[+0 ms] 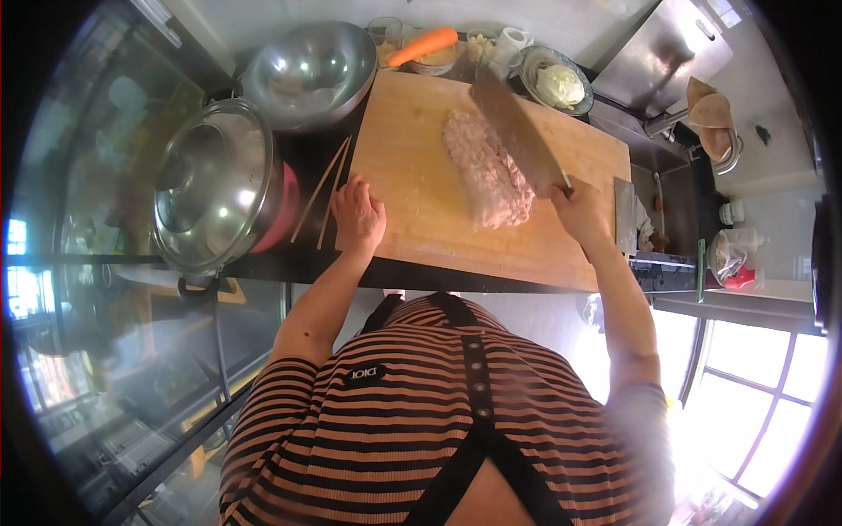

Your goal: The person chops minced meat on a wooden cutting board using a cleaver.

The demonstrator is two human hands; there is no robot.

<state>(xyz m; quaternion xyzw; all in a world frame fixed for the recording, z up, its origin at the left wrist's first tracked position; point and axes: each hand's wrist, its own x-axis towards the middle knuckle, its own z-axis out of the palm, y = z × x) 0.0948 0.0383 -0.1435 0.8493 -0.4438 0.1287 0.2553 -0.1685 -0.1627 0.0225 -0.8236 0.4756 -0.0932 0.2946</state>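
Note:
My right hand [582, 214] is closed around the handle of a cleaver [516, 135], whose broad blade is tilted along the right side of a mound of minced meat [490, 174]. The meat lies on a large wooden cutting board [408, 158]. Whether the blade touches the meat cannot be told. At the board's left edge rests my left hand [360, 214], its fingers partly curled and nothing seen in it. A pair of wooden chopsticks [320, 191] lies just left of that hand on the dark counter.
Left of the board stand a lidded steel pot [214, 187] and a steel bowl [309, 72]. Behind it are a carrot [424, 46] across a bowl, small containers, and a plate [526, 69] with a cabbage [559, 87]. A second blade [625, 217] lies at the right edge, near the sink.

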